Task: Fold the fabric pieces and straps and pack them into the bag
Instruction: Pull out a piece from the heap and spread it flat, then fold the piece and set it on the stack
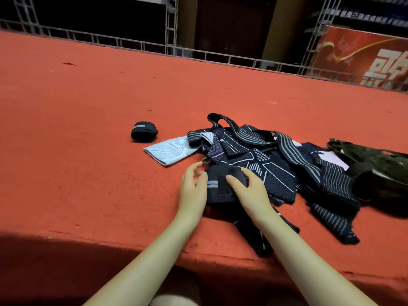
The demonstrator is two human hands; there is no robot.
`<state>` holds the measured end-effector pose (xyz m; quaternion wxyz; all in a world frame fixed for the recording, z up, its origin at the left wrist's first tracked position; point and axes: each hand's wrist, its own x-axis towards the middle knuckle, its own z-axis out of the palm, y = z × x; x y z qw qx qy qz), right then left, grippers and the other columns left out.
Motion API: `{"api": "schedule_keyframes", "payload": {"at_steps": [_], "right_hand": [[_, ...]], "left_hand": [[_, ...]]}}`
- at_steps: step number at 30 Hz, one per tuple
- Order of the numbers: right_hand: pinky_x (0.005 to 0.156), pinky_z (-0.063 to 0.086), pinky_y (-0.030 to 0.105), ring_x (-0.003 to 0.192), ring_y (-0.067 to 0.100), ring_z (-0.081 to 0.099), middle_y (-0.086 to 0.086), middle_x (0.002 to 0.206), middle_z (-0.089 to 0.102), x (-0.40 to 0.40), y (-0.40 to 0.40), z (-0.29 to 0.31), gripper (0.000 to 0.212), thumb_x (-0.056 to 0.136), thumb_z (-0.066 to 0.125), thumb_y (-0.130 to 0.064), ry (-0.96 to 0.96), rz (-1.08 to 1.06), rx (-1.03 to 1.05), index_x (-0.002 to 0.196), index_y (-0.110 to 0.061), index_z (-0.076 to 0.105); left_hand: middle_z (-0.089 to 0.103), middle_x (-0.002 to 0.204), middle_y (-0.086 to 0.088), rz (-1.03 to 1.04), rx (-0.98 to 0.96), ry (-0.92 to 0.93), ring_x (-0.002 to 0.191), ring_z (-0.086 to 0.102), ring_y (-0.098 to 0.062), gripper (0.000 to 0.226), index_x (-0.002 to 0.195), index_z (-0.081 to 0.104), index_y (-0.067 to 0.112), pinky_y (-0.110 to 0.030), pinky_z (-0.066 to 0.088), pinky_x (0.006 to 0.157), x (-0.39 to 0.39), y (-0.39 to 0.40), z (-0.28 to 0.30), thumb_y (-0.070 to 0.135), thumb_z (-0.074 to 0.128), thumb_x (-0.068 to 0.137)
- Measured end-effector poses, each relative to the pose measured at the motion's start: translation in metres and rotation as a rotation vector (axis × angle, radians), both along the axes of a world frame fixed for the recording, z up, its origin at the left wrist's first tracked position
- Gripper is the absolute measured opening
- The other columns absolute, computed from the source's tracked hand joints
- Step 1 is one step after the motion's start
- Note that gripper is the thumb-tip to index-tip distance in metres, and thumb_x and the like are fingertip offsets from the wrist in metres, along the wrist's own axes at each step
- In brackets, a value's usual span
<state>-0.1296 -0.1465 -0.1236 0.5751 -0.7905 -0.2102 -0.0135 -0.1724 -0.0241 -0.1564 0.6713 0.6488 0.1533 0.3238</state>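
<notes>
A dark strap piece with a grey stripe and a velcro-looking tab is being held right at the near edge of the fabric pile, just in front of the person. It's pinched from the left side by the left hand, thumb against its edge and the other fingers loosely curled above it, while the right hand is laid over the top right, fingers bent around it. Behind and to the right, the rest of the pile is spread out on the red desk: dark patterned pieces with white line markings and a couple of grey-striped straps looped across them. A pale blue fabric piece is stuck out flat from the left side of the heap. Further left, well apart from the pile, a rolled strap is sat on its own, already wound up tight. At the far right edge a dark camo-ish bag is slumped, touching the pile. Metal truss framing and a red banner are seen beyond the back of the desk.
</notes>
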Motion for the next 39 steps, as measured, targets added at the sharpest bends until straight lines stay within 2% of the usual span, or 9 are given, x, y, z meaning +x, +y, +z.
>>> {"api": "schedule_keyframes", "payload": {"at_steps": [5, 9, 12, 17, 22, 26, 29, 32, 39], "right_hand": [[0.081, 0.047, 0.024, 0.088, 0.011, 0.062, -0.002, 0.096, 0.068, 0.033, 0.06, 0.009, 0.018, 0.086, 0.065, -0.023, 0.045, 0.035, 0.024, 0.102, -0.015, 0.066], [0.069, 0.046, 0.031, 0.075, 0.016, 0.058, -0.004, 0.076, 0.062, 0.076, 0.128, 0.018, 0.01, 0.08, 0.061, -0.029, 0.293, 0.137, 0.08, 0.08, -0.02, 0.061], [0.06, 0.045, 0.034, 0.067, 0.016, 0.054, -0.002, 0.067, 0.056, 0.108, 0.187, 0.015, 0.013, 0.073, 0.063, -0.028, 0.284, 0.107, 0.061, 0.071, -0.017, 0.055], [0.075, 0.044, 0.03, 0.091, 0.022, 0.057, 0.005, 0.098, 0.056, 0.168, 0.265, 0.007, 0.039, 0.084, 0.064, -0.023, 0.189, -0.047, 0.061, 0.116, -0.007, 0.048], [0.072, 0.051, 0.035, 0.086, 0.029, 0.062, 0.008, 0.084, 0.063, 0.218, 0.297, -0.024, 0.016, 0.082, 0.062, -0.024, 0.221, -0.012, -0.052, 0.087, -0.008, 0.062], [0.088, 0.051, 0.038, 0.097, 0.03, 0.063, 0.016, 0.107, 0.066, 0.217, 0.297, -0.027, 0.026, 0.091, 0.056, -0.029, 0.18, 0.03, -0.099, 0.099, -0.006, 0.063], [0.093, 0.038, 0.036, 0.118, 0.037, 0.049, 0.024, 0.132, 0.048, 0.193, 0.289, -0.014, 0.052, 0.098, 0.043, -0.036, -0.018, 0.045, -0.432, 0.131, 0.005, 0.042], [0.106, 0.029, 0.036, 0.133, 0.033, 0.035, 0.02, 0.146, 0.033, 0.155, 0.257, 0.007, 0.058, 0.099, 0.042, -0.032, -0.146, 0.106, -0.439, 0.145, -0.001, 0.026], [0.093, 0.038, 0.019, 0.107, 0.01, 0.055, -0.001, 0.113, 0.062, 0.093, 0.084, 0.049, 0.025, 0.09, 0.055, -0.013, -0.448, 0.172, -0.379, 0.113, -0.015, 0.066]], "left_hand": [[0.048, 0.123, -0.002, 0.123, 0.321, 0.156, 0.1, 0.052, -0.014, 0.033, 0.124, 0.052, 0.022, -0.029, 0.042, 0.094, 0.014, 0.079, 0.005, 0.011, 0.047, 0.093], [0.046, 0.127, -0.015, 0.312, 0.53, 0.346, 0.118, 0.044, -0.032, 0.042, 0.131, 0.05, 0.017, -0.035, 0.032, 0.102, 0.034, 0.164, 0.007, 0.012, 0.049, 0.089], [0.043, 0.131, -0.018, 0.398, 0.542, 0.437, 0.123, 0.039, -0.036, 0.047, 0.139, 0.043, 0.022, -0.036, 0.03, 0.104, 0.056, 0.219, 0.007, 0.023, 0.049, 0.092], [0.052, 0.135, -0.014, 0.374, 0.577, 0.516, 0.125, 0.046, -0.034, 0.053, 0.141, 0.041, 0.026, -0.037, 0.037, 0.101, 0.101, 0.278, -0.004, 0.042, 0.051, 0.091], [0.062, 0.119, -0.005, 0.367, 0.302, 0.31, 0.091, 0.066, -0.023, 0.045, 0.126, 0.058, 0.019, -0.037, 0.052, 0.09, 0.131, 0.314, -0.006, 0.022, 0.064, 0.081], [0.058, 0.099, 0.0, 0.381, 0.093, 0.29, 0.056, 0.063, -0.012, 0.032, 0.12, 0.06, 0.015, -0.034, 0.057, 0.08, 0.136, 0.32, -0.005, 0.014, 0.059, 0.088], [0.064, 0.091, -0.004, 0.389, 0.18, 0.344, 0.087, 0.067, -0.03, 0.016, 0.092, 0.063, 0.017, -0.039, 0.051, 0.087, 0.128, 0.309, -0.004, 0.026, 0.051, 0.087], [0.054, 0.124, -0.023, 0.428, 0.211, 0.553, 0.114, 0.051, -0.039, 0.044, 0.12, 0.055, 0.006, -0.041, 0.041, 0.097, 0.113, 0.295, 0.001, 0.032, 0.044, 0.087], [0.044, 0.131, -0.015, 0.279, 0.454, 0.465, 0.12, 0.044, -0.031, 0.041, 0.13, 0.051, 0.017, -0.031, 0.033, 0.1, 0.053, 0.172, 0.02, 0.016, 0.046, 0.09]]}}
